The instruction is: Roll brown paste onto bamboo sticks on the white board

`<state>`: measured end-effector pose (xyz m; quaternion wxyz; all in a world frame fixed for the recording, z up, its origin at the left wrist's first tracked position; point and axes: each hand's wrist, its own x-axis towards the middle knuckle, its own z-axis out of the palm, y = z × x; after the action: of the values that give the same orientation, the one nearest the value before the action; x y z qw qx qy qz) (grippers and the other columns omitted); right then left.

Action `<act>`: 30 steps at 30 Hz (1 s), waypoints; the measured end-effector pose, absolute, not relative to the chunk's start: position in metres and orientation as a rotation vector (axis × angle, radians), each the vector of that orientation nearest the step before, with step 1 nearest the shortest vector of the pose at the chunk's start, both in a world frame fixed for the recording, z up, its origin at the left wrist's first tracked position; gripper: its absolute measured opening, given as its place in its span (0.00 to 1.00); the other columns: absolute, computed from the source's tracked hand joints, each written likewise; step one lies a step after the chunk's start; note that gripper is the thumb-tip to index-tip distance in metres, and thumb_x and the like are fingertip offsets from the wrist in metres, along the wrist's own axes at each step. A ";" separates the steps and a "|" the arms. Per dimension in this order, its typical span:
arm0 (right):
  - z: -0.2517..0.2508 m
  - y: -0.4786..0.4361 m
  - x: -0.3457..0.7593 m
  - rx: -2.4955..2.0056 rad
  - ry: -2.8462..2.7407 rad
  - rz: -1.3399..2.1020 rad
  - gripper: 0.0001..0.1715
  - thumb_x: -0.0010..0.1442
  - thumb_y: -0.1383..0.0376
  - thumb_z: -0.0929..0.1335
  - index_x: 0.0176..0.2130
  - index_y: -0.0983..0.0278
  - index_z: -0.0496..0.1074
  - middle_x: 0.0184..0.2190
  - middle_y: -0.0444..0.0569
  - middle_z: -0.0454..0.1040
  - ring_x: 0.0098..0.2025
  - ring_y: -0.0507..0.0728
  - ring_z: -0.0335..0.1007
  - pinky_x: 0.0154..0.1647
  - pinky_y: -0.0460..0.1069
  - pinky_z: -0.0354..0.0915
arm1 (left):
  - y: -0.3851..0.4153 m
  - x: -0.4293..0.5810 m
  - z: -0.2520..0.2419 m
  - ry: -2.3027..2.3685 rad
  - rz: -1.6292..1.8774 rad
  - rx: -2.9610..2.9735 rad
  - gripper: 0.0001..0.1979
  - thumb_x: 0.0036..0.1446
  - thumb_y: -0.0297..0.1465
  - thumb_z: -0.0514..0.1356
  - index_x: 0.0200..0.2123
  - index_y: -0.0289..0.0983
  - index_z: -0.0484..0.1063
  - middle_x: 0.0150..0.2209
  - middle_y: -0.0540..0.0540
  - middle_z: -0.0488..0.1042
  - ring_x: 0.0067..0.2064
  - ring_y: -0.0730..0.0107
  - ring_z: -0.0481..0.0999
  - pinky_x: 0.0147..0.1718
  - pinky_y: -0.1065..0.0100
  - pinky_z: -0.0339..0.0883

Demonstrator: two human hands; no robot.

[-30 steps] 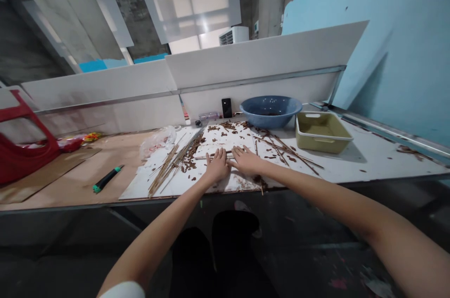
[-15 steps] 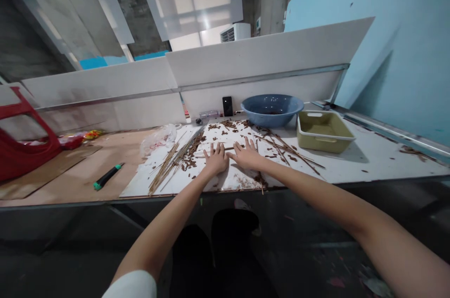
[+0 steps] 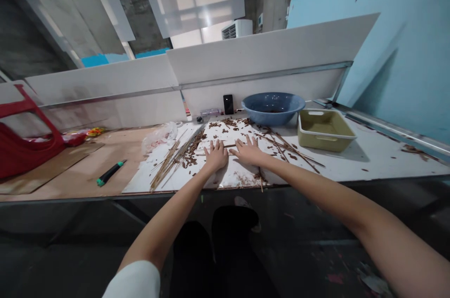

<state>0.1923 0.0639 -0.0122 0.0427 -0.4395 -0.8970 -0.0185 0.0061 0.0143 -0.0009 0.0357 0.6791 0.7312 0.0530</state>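
My left hand (image 3: 217,155) lies flat on the white board (image 3: 230,177), fingers spread and pointing away from me. Beside it, my right hand (image 3: 248,152) is also flat with its fingers apart. A thin brown stick (image 3: 230,145) runs crosswise between the two hands, its ends passing under or behind the fingers. Small brown lumps (image 3: 191,153) are strewn left of my left hand, next to a bundle of thin sticks (image 3: 165,167). Right of my right hand lie several darker sticks (image 3: 290,148), some partly coated in brown.
A blue basin (image 3: 273,108) holding something dark and an olive-green bin (image 3: 325,131) stand at the back right. A black phone (image 3: 228,104) leans against the back panel. To the left are a crumpled plastic bag (image 3: 160,137), a green-and-black cutter (image 3: 110,173) and a red plastic frame (image 3: 30,134).
My hands have drawn slightly apart, opening a gap between the thumbs where more of the stick shows. The view has shifted a little.
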 end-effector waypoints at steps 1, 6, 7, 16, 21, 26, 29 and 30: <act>-0.012 0.066 0.192 -1.356 -2.744 -0.050 0.40 0.79 0.44 0.59 0.82 0.52 0.58 0.83 0.62 0.53 0.83 0.85 0.42 0.76 0.88 0.42 | 0.016 0.006 0.000 2.258 0.172 2.093 0.37 0.78 0.42 0.36 0.85 0.40 0.48 0.86 0.44 0.42 0.86 0.41 0.34 0.79 0.28 0.35; -0.022 0.057 0.202 -1.328 -2.743 -0.074 0.42 0.80 0.42 0.58 0.82 0.53 0.56 0.83 0.63 0.54 0.84 0.83 0.41 0.78 0.86 0.39 | 0.007 -0.001 -0.005 2.227 0.096 2.248 0.35 0.78 0.42 0.40 0.84 0.44 0.52 0.85 0.44 0.46 0.86 0.41 0.30 0.79 0.27 0.29; -0.023 0.055 0.204 -1.312 -2.751 -0.083 0.41 0.80 0.43 0.58 0.82 0.53 0.56 0.83 0.63 0.55 0.84 0.82 0.41 0.78 0.86 0.38 | 0.005 -0.003 -0.005 2.216 0.070 2.255 0.35 0.78 0.43 0.40 0.84 0.44 0.53 0.85 0.44 0.47 0.85 0.40 0.30 0.78 0.26 0.29; -0.016 0.070 0.196 -1.370 -2.754 -0.029 0.42 0.80 0.44 0.56 0.82 0.57 0.58 0.83 0.66 0.53 0.84 0.83 0.43 0.76 0.88 0.42 | 0.013 0.003 0.006 2.298 0.108 2.123 0.37 0.78 0.42 0.38 0.85 0.39 0.46 0.86 0.42 0.42 0.85 0.42 0.29 0.80 0.30 0.30; -0.026 0.052 0.195 -1.240 -2.720 -0.130 0.43 0.81 0.49 0.56 0.85 0.59 0.47 0.84 0.65 0.49 0.86 0.77 0.38 0.80 0.83 0.39 | -0.002 0.024 -0.014 2.175 0.103 2.321 0.40 0.75 0.39 0.46 0.85 0.35 0.46 0.85 0.39 0.47 0.85 0.45 0.41 0.82 0.37 0.29; -0.011 0.072 0.173 -1.030 -2.884 -0.100 0.41 0.80 0.63 0.58 0.85 0.59 0.45 0.82 0.68 0.54 0.83 0.76 0.49 0.79 0.83 0.42 | 0.015 0.034 -0.005 2.098 0.033 2.315 0.41 0.73 0.40 0.51 0.85 0.42 0.49 0.85 0.43 0.49 0.85 0.46 0.41 0.81 0.34 0.31; -0.010 0.084 0.166 -1.098 -2.887 -0.087 0.39 0.81 0.63 0.57 0.84 0.60 0.46 0.81 0.69 0.57 0.82 0.76 0.52 0.79 0.84 0.43 | 0.023 0.028 0.001 2.128 0.047 2.290 0.38 0.75 0.36 0.46 0.84 0.37 0.49 0.85 0.40 0.47 0.85 0.49 0.42 0.81 0.34 0.30; -0.012 0.085 0.167 -1.077 -2.885 -0.122 0.38 0.81 0.62 0.57 0.84 0.60 0.48 0.81 0.69 0.58 0.82 0.76 0.53 0.79 0.84 0.42 | 0.023 0.026 0.001 2.125 0.044 2.298 0.38 0.75 0.36 0.46 0.84 0.35 0.50 0.85 0.39 0.47 0.85 0.50 0.43 0.81 0.35 0.29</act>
<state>0.1666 0.0849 -0.0123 0.0296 -0.3494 -0.9357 -0.0395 0.0260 0.0235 0.0008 0.0055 0.7341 0.6789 0.0141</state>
